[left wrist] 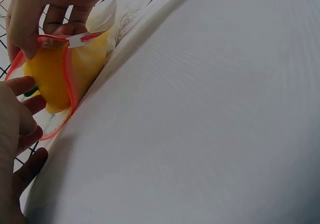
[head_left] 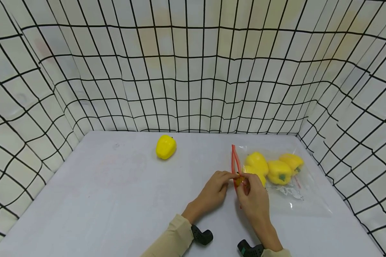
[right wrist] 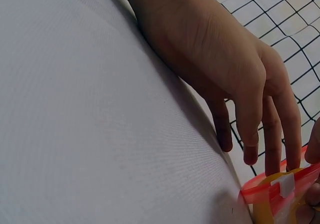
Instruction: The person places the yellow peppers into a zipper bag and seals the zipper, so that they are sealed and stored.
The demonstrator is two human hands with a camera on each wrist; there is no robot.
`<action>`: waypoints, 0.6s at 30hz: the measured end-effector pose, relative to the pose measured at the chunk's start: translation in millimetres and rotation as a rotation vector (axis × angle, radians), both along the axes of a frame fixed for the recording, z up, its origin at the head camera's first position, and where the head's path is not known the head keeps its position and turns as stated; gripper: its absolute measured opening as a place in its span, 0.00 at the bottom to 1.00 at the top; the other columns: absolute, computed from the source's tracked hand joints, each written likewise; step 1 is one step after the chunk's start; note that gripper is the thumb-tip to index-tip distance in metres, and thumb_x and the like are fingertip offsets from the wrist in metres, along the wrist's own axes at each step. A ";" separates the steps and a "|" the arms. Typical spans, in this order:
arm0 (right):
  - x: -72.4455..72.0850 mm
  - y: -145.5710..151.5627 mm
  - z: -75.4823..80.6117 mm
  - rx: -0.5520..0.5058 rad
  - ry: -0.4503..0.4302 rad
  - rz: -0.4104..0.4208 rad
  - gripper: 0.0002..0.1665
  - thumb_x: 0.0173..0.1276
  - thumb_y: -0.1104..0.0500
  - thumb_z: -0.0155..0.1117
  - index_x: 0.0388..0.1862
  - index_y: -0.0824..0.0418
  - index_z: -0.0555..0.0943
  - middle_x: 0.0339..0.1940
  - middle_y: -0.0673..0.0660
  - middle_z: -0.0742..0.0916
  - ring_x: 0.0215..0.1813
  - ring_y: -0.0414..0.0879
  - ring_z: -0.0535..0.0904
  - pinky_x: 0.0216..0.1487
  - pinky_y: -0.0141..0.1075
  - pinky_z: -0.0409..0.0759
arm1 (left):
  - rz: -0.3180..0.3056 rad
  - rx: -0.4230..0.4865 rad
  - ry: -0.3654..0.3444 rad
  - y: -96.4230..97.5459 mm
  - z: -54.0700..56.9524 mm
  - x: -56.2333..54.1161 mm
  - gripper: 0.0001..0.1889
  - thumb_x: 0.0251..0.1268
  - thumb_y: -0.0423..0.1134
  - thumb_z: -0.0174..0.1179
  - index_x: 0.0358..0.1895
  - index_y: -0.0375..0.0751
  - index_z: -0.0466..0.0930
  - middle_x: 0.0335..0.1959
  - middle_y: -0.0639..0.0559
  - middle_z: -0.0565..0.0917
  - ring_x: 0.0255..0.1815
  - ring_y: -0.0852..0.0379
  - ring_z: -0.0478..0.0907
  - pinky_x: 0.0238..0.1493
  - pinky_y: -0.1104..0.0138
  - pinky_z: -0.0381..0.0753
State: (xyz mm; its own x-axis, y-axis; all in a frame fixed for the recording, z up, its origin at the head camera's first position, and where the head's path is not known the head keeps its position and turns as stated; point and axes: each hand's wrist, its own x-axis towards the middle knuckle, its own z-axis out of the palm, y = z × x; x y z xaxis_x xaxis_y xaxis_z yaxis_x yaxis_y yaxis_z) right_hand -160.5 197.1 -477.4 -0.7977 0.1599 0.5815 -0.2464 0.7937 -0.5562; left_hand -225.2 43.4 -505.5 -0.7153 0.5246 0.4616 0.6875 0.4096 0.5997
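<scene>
Clear bag (head_left: 312, 205) lies on the right of the table (head_left: 132, 200), red zip (head_left: 233, 155) facing left. Through its wall I count at least four yellow peppers (head_left: 278, 173); my hands partly cover the nearest. My right hand (head_left: 255, 200) pinches the zip edge. My left hand (head_left: 213, 189) grips nothing: fingers extended, tips against the pepper at the mouth. Left wrist view adds this pepper's green stem (left wrist: 31, 90), turned toward those fingers. Both wrist views show a white tab (left wrist: 76, 40) on the zip; head view hides it. Head view alone gives a loose pepper (head_left: 166, 147), back left, well apart from the bag.
</scene>
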 end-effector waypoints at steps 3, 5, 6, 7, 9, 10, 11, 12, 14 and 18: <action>-0.8 -0.1 0.3 -0.004 0.020 0.008 0.20 0.59 0.71 0.74 0.52 0.65 0.84 0.31 0.54 0.80 0.31 0.41 0.70 0.29 0.30 0.72 | -0.027 -0.002 0.021 0.2 -1.1 -1.6 0.19 0.79 0.28 0.51 0.63 0.48 0.84 0.58 0.56 0.87 0.59 0.56 0.79 0.65 0.64 0.79; -1.2 -0.3 0.1 -0.004 0.035 0.014 0.19 0.59 0.71 0.73 0.51 0.65 0.84 0.31 0.53 0.80 0.30 0.41 0.70 0.29 0.29 0.71 | -0.049 -0.004 0.032 -0.1 -1.8 -1.7 0.19 0.79 0.27 0.51 0.63 0.47 0.84 0.57 0.55 0.88 0.59 0.56 0.80 0.66 0.64 0.79; -1.6 -0.2 0.1 -0.002 0.041 0.016 0.19 0.59 0.71 0.73 0.50 0.65 0.84 0.31 0.54 0.80 0.30 0.41 0.70 0.29 0.29 0.71 | -0.060 -0.008 0.034 -0.2 -2.0 -2.0 0.20 0.79 0.27 0.51 0.63 0.47 0.84 0.57 0.55 0.88 0.60 0.56 0.80 0.66 0.64 0.79; -1.8 -0.1 0.1 -0.001 0.045 0.017 0.19 0.60 0.71 0.73 0.50 0.65 0.84 0.31 0.54 0.81 0.30 0.41 0.70 0.29 0.29 0.71 | -0.072 -0.012 0.029 -0.5 -1.7 -2.0 0.20 0.78 0.26 0.51 0.63 0.47 0.84 0.58 0.55 0.88 0.61 0.56 0.79 0.67 0.64 0.79; -1.8 0.1 0.5 0.001 0.046 0.015 0.19 0.60 0.71 0.73 0.51 0.65 0.84 0.32 0.55 0.82 0.31 0.41 0.70 0.29 0.30 0.72 | -0.090 -0.022 0.006 -1.3 -1.5 -1.9 0.23 0.76 0.24 0.50 0.64 0.47 0.83 0.58 0.54 0.87 0.63 0.55 0.78 0.68 0.63 0.77; -1.9 0.4 0.5 0.002 0.045 0.013 0.19 0.61 0.71 0.73 0.51 0.65 0.84 0.33 0.55 0.82 0.31 0.42 0.71 0.30 0.31 0.72 | -0.094 -0.031 -0.003 -1.6 -1.2 -1.4 0.24 0.74 0.22 0.50 0.65 0.47 0.83 0.58 0.54 0.87 0.63 0.55 0.78 0.69 0.63 0.77; -1.7 0.6 0.6 0.003 0.042 0.009 0.19 0.61 0.70 0.73 0.51 0.65 0.84 0.33 0.56 0.83 0.31 0.42 0.71 0.30 0.31 0.73 | -0.100 -0.043 -0.019 -2.1 -0.9 -1.1 0.26 0.73 0.20 0.49 0.66 0.47 0.82 0.59 0.54 0.86 0.64 0.55 0.77 0.69 0.63 0.77; -1.4 0.7 1.0 0.003 0.038 0.005 0.19 0.61 0.70 0.73 0.52 0.65 0.84 0.34 0.56 0.83 0.31 0.42 0.71 0.30 0.32 0.73 | -0.107 -0.056 -0.034 -2.4 -0.3 -0.6 0.28 0.71 0.19 0.49 0.66 0.48 0.82 0.59 0.53 0.85 0.64 0.55 0.76 0.70 0.62 0.76; -0.7 0.8 1.0 0.003 0.029 -0.004 0.19 0.61 0.69 0.73 0.52 0.65 0.84 0.35 0.57 0.84 0.32 0.43 0.72 0.31 0.32 0.74 | -0.115 -0.081 -0.051 -2.8 0.8 0.5 0.32 0.67 0.16 0.47 0.67 0.48 0.82 0.59 0.52 0.85 0.65 0.55 0.76 0.70 0.62 0.76; -0.4 0.9 1.1 0.002 0.012 -0.010 0.19 0.62 0.68 0.74 0.53 0.64 0.83 0.36 0.57 0.84 0.32 0.43 0.72 0.31 0.32 0.74 | -0.120 -0.132 -0.024 -2.6 2.7 1.8 0.35 0.62 0.14 0.47 0.67 0.48 0.82 0.59 0.51 0.85 0.65 0.54 0.76 0.69 0.62 0.77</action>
